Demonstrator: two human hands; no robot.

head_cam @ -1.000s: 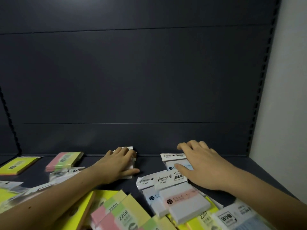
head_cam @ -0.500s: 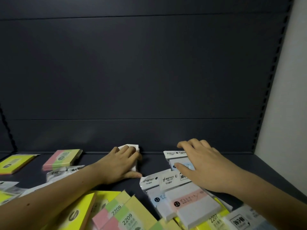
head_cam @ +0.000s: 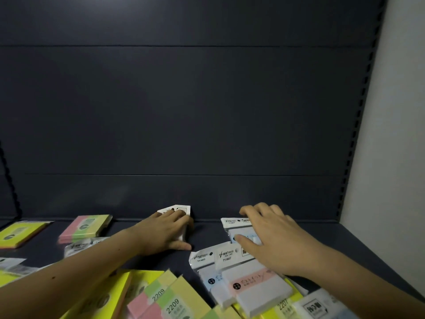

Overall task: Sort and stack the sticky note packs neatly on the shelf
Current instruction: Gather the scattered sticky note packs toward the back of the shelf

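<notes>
Dark shelf (head_cam: 345,245), back panel upright behind it. Sticky note packs lie scattered across the deck, not yet sorted by kind.

Left hand (head_cam: 165,233) at about 11 o'clock from the view's bottom centre. Fingers curl over a small white pack (head_cam: 178,211), thumb stretched out along the deck to the right. The pack sits right against the back panel, its header card sticking up past the fingertips. Judgement: hand is seating it at the rear wall so a row or stack can start from a square edge.

Right hand (head_cam: 273,240) at about 1 o'clock. Fingers arch over a pale blue pack (head_cam: 236,226), fingertips on its far edge, thumb at its near side; a pinch-type hold, ready to lift or slide. This pack lies just in front of the back panel, well apart from the left hand's pack.

Toward 5 o'clock of the right hand, white-headed packs overlap, a pink-banded pack (head_cam: 257,286) on top. At 6 to 7 o'clock, yellow and pink-green pads (head_cam: 170,302) in a loose heap. At 9 o'clock, a pink-green pad (head_cam: 85,227) and a yellow pad (head_cam: 20,232) lie flat, apart.

Task looks early: mostly unsorted.
</notes>
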